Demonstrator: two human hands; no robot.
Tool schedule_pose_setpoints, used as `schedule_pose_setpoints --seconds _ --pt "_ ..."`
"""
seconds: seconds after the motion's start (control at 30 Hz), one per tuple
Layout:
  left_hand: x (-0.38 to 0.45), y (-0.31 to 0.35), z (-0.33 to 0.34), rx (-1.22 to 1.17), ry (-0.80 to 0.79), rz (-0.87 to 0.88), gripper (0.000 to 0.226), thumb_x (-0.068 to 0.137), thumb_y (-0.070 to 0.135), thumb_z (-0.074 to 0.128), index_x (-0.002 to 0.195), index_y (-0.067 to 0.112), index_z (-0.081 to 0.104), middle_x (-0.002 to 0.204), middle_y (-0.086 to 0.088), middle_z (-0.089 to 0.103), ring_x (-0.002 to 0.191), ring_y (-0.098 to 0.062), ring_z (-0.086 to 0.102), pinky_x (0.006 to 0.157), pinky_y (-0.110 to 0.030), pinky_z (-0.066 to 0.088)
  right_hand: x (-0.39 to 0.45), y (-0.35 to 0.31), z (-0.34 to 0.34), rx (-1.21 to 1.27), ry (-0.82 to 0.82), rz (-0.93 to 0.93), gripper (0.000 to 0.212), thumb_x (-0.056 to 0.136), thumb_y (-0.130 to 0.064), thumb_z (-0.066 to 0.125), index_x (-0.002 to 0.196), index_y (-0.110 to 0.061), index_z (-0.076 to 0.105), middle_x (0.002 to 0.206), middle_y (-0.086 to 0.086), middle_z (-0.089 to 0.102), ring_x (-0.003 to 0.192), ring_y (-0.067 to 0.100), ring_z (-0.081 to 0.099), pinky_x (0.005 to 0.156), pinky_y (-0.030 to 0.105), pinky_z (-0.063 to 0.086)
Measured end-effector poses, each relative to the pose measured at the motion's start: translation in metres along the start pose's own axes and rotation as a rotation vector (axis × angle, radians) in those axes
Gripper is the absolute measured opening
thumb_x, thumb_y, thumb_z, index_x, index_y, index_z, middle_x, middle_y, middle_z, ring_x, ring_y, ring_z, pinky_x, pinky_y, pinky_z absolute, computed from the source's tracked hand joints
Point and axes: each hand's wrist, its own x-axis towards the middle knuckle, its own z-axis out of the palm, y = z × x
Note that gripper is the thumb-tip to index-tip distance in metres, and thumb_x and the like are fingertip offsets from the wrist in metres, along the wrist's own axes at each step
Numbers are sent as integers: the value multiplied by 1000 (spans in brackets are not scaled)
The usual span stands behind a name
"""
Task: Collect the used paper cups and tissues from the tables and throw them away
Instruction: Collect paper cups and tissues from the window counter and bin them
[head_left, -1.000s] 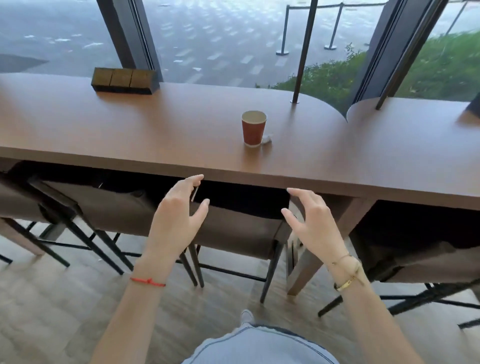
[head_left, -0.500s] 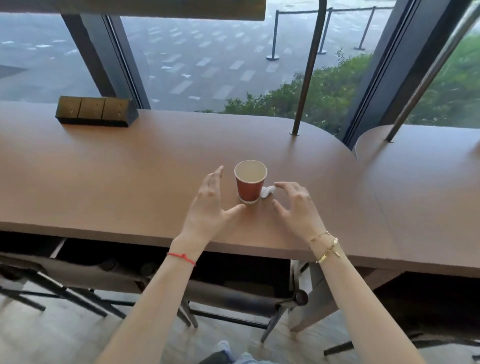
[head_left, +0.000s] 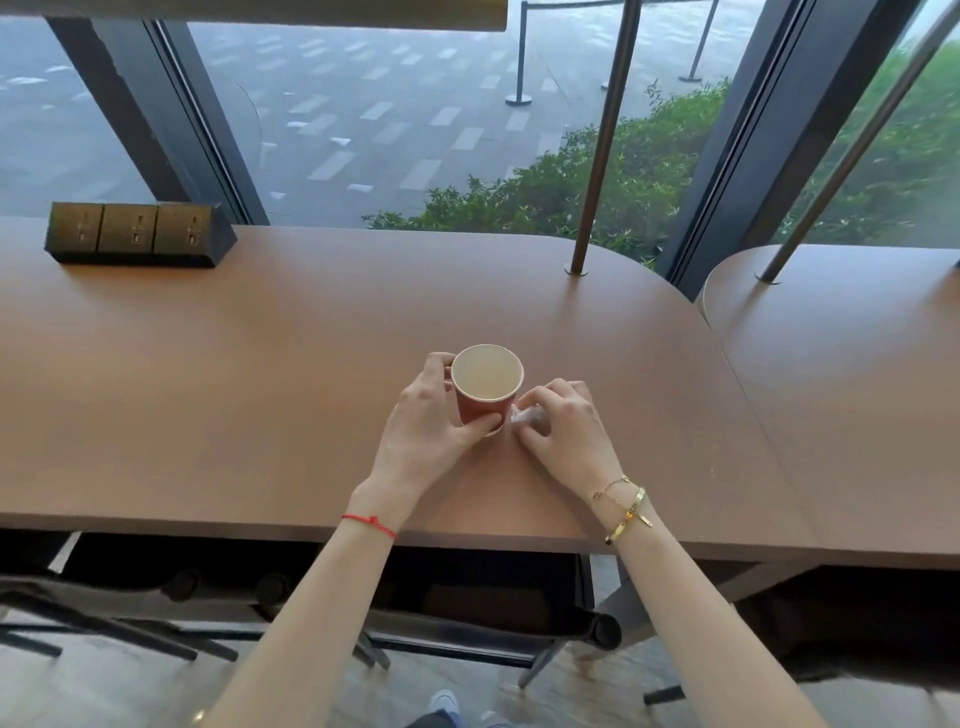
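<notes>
A red paper cup (head_left: 480, 402) with a pale inside stands upright on the brown table (head_left: 260, 389). My left hand (head_left: 423, 431) wraps around it, thumb on the near side and fingers behind. Right beside the cup lies a small crumpled white tissue (head_left: 524, 417). My right hand (head_left: 563, 428) has its fingertips and thumb closed around that tissue, which still rests on the tabletop.
A dark box of power sockets (head_left: 137, 235) sits at the table's back left. Two metal poles (head_left: 597, 156) rise from the tabletops by the window. A second table (head_left: 857, 389) adjoins on the right. Stools (head_left: 467, 623) stand under the near edge.
Both hands came forward from the table's edge to the cup. The left hand closed on the cup and the right hand closed on the tissue.
</notes>
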Motion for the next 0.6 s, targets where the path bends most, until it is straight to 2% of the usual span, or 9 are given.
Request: schedule_pose_setpoints --seconds 0.1,0.33,0.4,0.5,0.6 --pt "-8 0 -4 -25 6 20 66 66 40 83 117 24 44 111 11 61 102 -5 58 82 -25 48 -15 0 -7 41 39 2 15 83 -18 63 97 -21 66 96 -4 59 105 16 43 91 24 39" --pt "-49 3 -18 -107 16 64 68 65 45 80 118 28 41 106 23 55 93 6 55 76 0 39 -76 -2 -31 22 164 38 16 85 -22 65 100 -22 66 98 -9 59 102 8 42 85 18 36" --pt "-64 2 -25 -136 -17 74 70 65 44 81 120 30 40 106 26 53 96 12 54 76 3 38 -101 -5 -36 10 186 81 20 83 -20 67 103 -23 64 100 -10 60 103 6 42 85 11 33" --pt "-84 -4 -34 -165 -85 104 73 66 40 82 124 29 39 109 24 53 98 13 53 75 3 39 -140 -14 -39 -6 233 164 25 82 -19 69 105 -24 63 102 -11 60 104 6 44 86 4 31" --pt "-106 -12 -43 -156 -184 200 78 68 35 83 131 28 38 114 21 53 101 11 53 78 1 41 -183 -32 -34 -29 308 266 27 83 -22 70 108 -24 63 102 -11 60 103 6 44 86 5 33"
